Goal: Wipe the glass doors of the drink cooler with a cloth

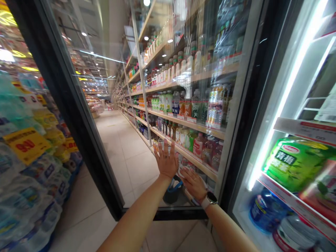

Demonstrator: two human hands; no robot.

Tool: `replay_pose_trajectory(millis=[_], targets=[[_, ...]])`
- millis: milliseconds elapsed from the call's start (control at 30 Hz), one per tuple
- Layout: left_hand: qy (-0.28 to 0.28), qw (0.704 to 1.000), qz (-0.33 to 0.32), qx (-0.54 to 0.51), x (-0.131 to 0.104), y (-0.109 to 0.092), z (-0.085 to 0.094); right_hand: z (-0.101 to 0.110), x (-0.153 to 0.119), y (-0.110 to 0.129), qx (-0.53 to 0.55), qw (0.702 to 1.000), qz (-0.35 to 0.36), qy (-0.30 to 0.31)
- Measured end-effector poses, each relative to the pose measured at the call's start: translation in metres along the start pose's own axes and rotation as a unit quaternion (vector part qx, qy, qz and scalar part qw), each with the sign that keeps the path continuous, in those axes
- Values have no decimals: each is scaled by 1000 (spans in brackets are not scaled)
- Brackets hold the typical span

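My left grip appears flat against the glass door across the middle of the frame, fingers spread apart, while my right grip, just beside it at lower centre, has its fingers together over a pale item so covered that I cannot tell what it is or whether I am clamped on it. Through the pane, a dark bucket sits partly behind my left wrist, reflections muddle the bottles higher up, and the right edge cuts off a green pack.
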State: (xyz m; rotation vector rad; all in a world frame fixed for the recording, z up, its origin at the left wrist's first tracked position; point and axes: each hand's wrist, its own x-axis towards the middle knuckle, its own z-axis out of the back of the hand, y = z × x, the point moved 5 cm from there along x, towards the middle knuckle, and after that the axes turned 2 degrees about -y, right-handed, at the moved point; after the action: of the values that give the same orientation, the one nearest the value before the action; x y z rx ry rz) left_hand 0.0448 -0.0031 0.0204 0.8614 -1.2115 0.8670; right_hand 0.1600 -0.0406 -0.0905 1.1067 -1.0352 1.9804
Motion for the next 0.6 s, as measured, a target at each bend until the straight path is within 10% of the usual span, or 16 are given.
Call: replay_pose_trajectory(millis=[167, 333, 600], targets=[[10, 1000, 5, -4, 1, 0, 1, 39, 19, -63, -73, 986, -131, -71], [11, 1000, 0, 12, 1, -3, 3, 69, 26, -110, -119, 909, -328, -230], [15, 1000, -5, 19, 1, -2, 3, 15, 13, -29, -57, 984, -153, -74]])
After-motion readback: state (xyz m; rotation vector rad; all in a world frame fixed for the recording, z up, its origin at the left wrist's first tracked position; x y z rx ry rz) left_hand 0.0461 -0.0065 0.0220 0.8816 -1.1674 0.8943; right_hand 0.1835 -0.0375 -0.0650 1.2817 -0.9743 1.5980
